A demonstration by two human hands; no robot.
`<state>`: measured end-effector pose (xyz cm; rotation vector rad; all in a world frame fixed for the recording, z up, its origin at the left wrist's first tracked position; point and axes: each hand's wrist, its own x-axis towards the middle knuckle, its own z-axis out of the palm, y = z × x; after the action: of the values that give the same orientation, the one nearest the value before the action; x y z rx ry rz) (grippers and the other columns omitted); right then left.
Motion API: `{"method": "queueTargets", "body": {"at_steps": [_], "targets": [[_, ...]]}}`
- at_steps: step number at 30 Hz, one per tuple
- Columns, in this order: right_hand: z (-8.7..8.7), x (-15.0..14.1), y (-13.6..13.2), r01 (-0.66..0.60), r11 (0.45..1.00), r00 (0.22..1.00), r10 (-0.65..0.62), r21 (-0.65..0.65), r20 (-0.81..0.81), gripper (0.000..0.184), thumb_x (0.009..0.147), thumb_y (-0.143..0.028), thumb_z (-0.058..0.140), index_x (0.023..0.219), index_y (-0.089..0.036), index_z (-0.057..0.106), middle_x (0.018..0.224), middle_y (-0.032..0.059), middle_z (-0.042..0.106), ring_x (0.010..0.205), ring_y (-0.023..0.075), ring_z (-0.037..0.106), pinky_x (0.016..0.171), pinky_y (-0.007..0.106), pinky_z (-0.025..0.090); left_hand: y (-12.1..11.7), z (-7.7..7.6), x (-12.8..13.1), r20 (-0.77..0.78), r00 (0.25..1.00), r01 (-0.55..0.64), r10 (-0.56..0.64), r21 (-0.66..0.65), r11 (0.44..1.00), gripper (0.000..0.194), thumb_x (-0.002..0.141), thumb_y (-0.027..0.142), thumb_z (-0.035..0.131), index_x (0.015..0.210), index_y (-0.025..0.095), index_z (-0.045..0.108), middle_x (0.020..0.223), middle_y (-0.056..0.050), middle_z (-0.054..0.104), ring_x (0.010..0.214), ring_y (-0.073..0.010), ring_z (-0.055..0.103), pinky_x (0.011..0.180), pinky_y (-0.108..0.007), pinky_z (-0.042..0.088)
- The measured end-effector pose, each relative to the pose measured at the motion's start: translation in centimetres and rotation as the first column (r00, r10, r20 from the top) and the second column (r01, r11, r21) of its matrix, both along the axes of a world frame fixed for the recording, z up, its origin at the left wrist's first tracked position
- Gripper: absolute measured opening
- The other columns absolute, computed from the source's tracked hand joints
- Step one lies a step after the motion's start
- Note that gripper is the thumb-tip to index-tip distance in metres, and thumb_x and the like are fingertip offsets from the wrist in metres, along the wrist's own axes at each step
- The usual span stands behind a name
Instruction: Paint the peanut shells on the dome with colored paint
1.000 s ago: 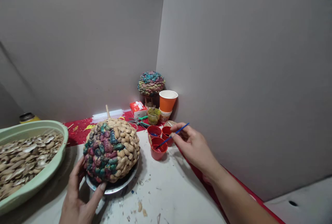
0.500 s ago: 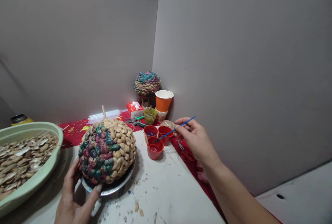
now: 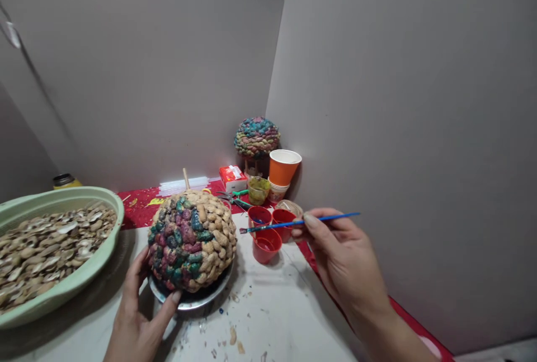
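A ball covered in peanut shells (image 3: 218, 233), painted teal and purple on its left side, rests in a shallow metal bowl (image 3: 201, 301). My left hand (image 3: 140, 306) holds the ball at its lower left, thumb over the bowl's rim. Pinched in my right hand (image 3: 339, 255) is a thin blue paintbrush (image 3: 289, 222), nearly level, its dark wet bristles pointing left at the ball but apart from it. Below the brush stands a red cup of reddish paint (image 3: 267, 250). Two more red cups, one with blue paint (image 3: 259, 215) and another (image 3: 284, 217), stand just behind.
A green basin (image 3: 113, 239) of shells stands on the left. Behind are clear sticks (image 3: 182, 185), a red-and-white packet (image 3: 232, 177), green-handled pliers (image 3: 239, 193), a yellowish cup (image 3: 258, 189), an orange paper cup (image 3: 283, 170) and a painted shell dome (image 3: 257, 137). A grey wall rises at right.
The paintbrush has come up out of the front red cup and swung level, its tip now left of the cups near the ball. My left hand keeps its hold; the view has shifted.
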<state>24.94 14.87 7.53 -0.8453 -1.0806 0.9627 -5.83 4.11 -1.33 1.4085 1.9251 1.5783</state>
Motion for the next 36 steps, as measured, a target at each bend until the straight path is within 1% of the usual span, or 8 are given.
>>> {"method": "queueTargets", "body": {"at_steps": [5,9,13,16,19,23,28,36], "targets": [[-1.2,-2.2,-2.7,-0.101,0.988,0.995,0.102,0.117,-0.004,0.026,0.081,-0.047,0.085,0.083,-0.024,0.074,0.074,0.0024,0.079,0.061,0.017,0.076,0.06,0.026,0.066,-0.1,0.1,0.3,-0.005,1.0,0.011,-0.011,0.004,1.0,0.089,0.075,0.056,0.078,0.152,0.038,0.038,0.153,-0.011,0.053,0.139,-0.0368,0.054,0.12,-0.066,0.033],[-1.7,-3.2,-3.8,-0.061,0.976,0.998,0.067,0.209,-0.018,0.014,0.085,-0.038,0.084,0.086,-0.026,0.077,0.082,0.0016,0.082,0.064,0.0161,0.078,0.064,0.025,0.067,-0.2,-0.1,0.2,-0.033,0.999,0.02,-0.02,0.002,1.0,0.087,0.078,0.054,0.076,0.154,0.038,0.036,0.155,-0.01,0.052,0.14,-0.0357,0.054,0.12,-0.065,0.035],[-1.6,-3.8,-4.3,-0.041,0.949,0.999,0.04,0.312,0.01,0.006,0.089,-0.033,0.081,0.088,-0.028,0.078,0.085,0.0008,0.083,0.067,0.016,0.079,0.066,0.026,0.068,-0.1,-0.1,0.1,-0.046,0.999,0.023,-0.023,0.006,1.0,0.087,0.079,0.055,0.075,0.154,0.039,0.034,0.155,-0.01,0.052,0.139,-0.0353,0.054,0.119,-0.066,0.035],[-1.3,-4.2,-4.6,-0.028,0.935,0.998,0.009,0.353,0.055,0.003,0.09,-0.032,0.079,0.088,-0.029,0.078,0.084,0.0004,0.083,0.073,0.0174,0.08,0.069,0.026,0.069,-0.1,0.0,0.2,-0.051,0.998,0.032,-0.032,0.017,0.999,0.086,0.08,0.054,0.075,0.154,0.041,0.034,0.155,-0.009,0.052,0.139,-0.0351,0.055,0.119,-0.066,0.036],[-1.2,-4.4,-4.7,-0.024,0.926,0.995,-0.013,0.377,0.096,0.002,0.091,-0.029,0.078,0.089,-0.028,0.078,0.084,0.0012,0.082,0.078,0.0194,0.081,0.074,0.029,0.069,-0.1,0.1,0.3,-0.058,0.998,0.028,-0.027,0.017,0.999,0.085,0.08,0.054,0.075,0.154,0.041,0.034,0.154,-0.009,0.052,0.138,-0.0351,0.055,0.118,-0.067,0.036],[-1.1,-4.2,-4.7,0.005,0.909,0.986,-0.073,0.417,0.149,0.003,0.092,-0.027,0.076,0.09,-0.026,0.076,0.084,0.0026,0.082,0.078,0.0203,0.081,0.075,0.033,0.07,-0.1,0.2,0.4,-0.065,0.998,0.017,-0.016,0.013,1.0,0.084,0.08,0.055,0.074,0.153,0.04,0.036,0.152,-0.01,0.054,0.137,-0.0356,0.056,0.117,-0.068,0.037],[-1.1,-3.5,-4.6,0.013,0.849,0.974,-0.129,0.528,0.184,0.001,0.093,-0.023,0.074,0.093,-0.023,0.074,0.081,0.0031,0.08,0.075,0.0186,0.08,0.07,0.028,0.069,0.0,0.0,0.3,-0.053,0.998,0.023,-0.023,0.013,1.0,0.086,0.079,0.055,0.075,0.154,0.039,0.035,0.153,-0.01,0.053,0.137,-0.0352,0.055,0.118,-0.067,0.037],[-0.7,-3.0,-4.7,0.003,0.849,0.974,-0.122,0.529,0.189,0.002,0.093,-0.022,0.074,0.091,-0.022,0.074,0.081,0.001,0.08,0.075,0.0157,0.08,0.069,0.02,0.068,-0.1,0.0,0.2,-0.044,0.999,0.018,-0.017,0.01,1.0,0.086,0.079,0.055,0.075,0.154,0.04,0.035,0.153,-0.009,0.052,0.139,-0.0356,0.054,0.119,-0.067,0.035]]}}
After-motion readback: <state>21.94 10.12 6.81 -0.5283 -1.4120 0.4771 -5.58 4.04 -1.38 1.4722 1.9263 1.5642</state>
